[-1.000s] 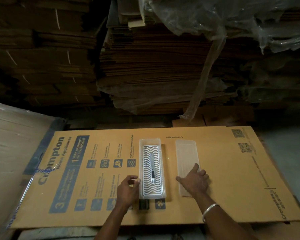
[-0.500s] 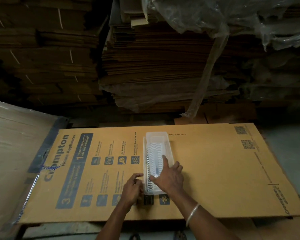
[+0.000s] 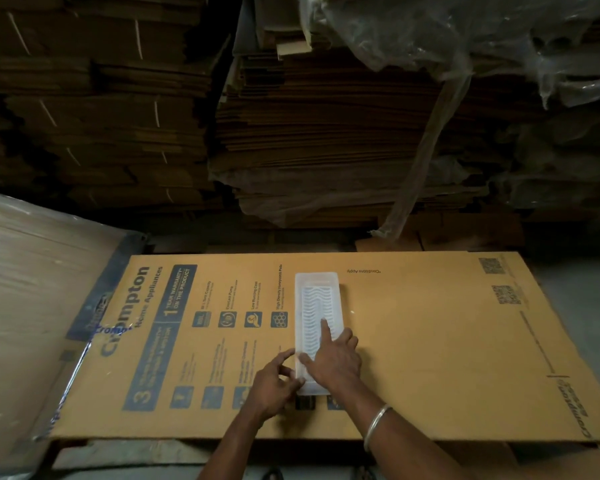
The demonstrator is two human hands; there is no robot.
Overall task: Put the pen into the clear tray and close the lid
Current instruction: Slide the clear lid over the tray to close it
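Right hand lies flat and spread on the lid, forefinger stretched along it, holding nothing, while our left hand pinches the near left edge of the tray, which sits on the cardboard; the pen we judge to be inside, hidden under the frosted lid. We should press evenly along the rim until it seats. A second ago the lid lay beside the tray; now it covers it.
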